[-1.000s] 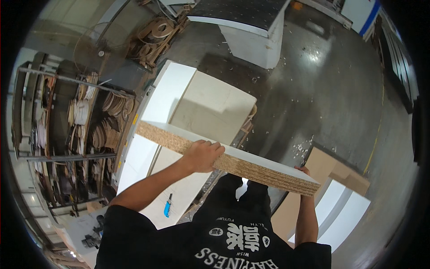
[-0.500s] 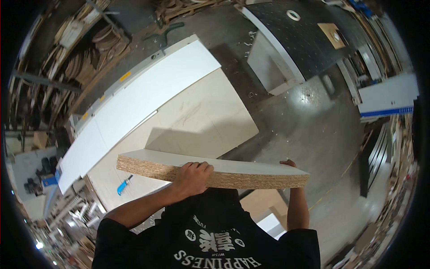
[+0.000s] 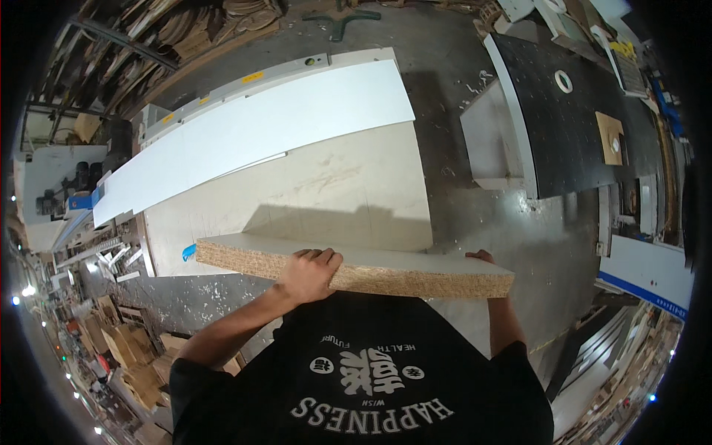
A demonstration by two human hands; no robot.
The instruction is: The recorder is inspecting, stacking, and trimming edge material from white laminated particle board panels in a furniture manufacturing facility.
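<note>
A stack of white-faced particleboard panels (image 3: 415, 282), its raw chip edges turned toward me, lies across in front of my body. My left hand (image 3: 310, 274) is closed over the near edge left of its middle, thumb side hidden. Near the right end, my right hand (image 3: 482, 256) grips the far side; only some of its fingers show above the board. The stack's left part overlaps the pale worktable (image 3: 356, 185) and throws a shadow on it. A blue-handled tool (image 3: 189, 252) peeks out past the stack's left end, mostly covered.
A long white panel (image 3: 259, 111) rests along the table's far side, beside a metal rail (image 3: 222, 93). To the right stands a black-topped table (image 3: 564, 111) carrying a white ring (image 3: 564, 81) and a small wooden piece (image 3: 610, 137). Offcuts (image 3: 133, 356) crowd the lower left.
My view has turned, so the worktable and black-topped table now sit differently. The stack has shifted with my body, and its left end now covers most of the blue-handled tool. Both hands keep their hold.
</note>
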